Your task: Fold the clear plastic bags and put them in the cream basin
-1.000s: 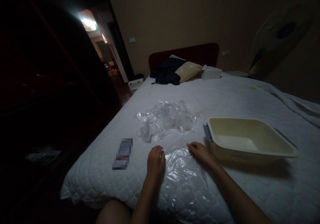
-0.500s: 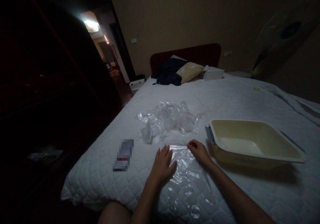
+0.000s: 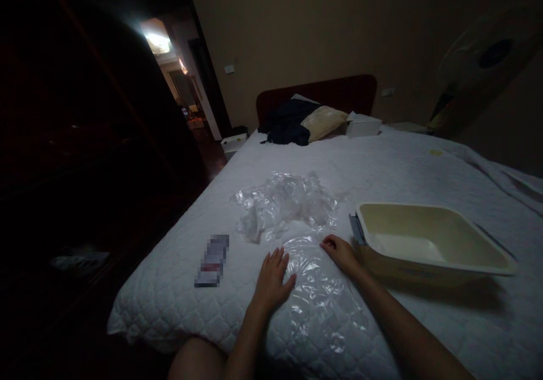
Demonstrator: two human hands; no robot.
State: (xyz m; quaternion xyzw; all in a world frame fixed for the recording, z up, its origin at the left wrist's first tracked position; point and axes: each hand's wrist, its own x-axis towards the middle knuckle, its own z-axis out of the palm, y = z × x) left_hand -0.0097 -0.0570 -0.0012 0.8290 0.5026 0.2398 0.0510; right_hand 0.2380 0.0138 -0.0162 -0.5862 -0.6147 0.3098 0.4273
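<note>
Left grip [image 3: 271, 283]: spread open, touching clear plastic sheet [image 3: 318, 295]
Right grip [image 3: 340, 254]: curled by its bowed edge, cannot tell if pinching
Cream rectangular tub [image 3: 419, 221]: beside right grip

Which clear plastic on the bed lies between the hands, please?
The flatter sheet, between left hand and right hand; the crumpled pile lies nearer the headboard.

bedroom in a home, dimly lit

the location is a residential bedroom. indicators: a wide bed with a white quilted cover [image 3: 203, 312]; a dark red-brown headboard with rounded corners [image 3: 339, 90] against a plain beige wall [image 3: 297, 29]; a crumpled beige cloth pillow [image 3: 324, 122] near the headboard; a large round standing fan [image 3: 494, 55] at the right. an open doorway [image 3: 186, 86] at the left shows a lit room beyond.
</note>
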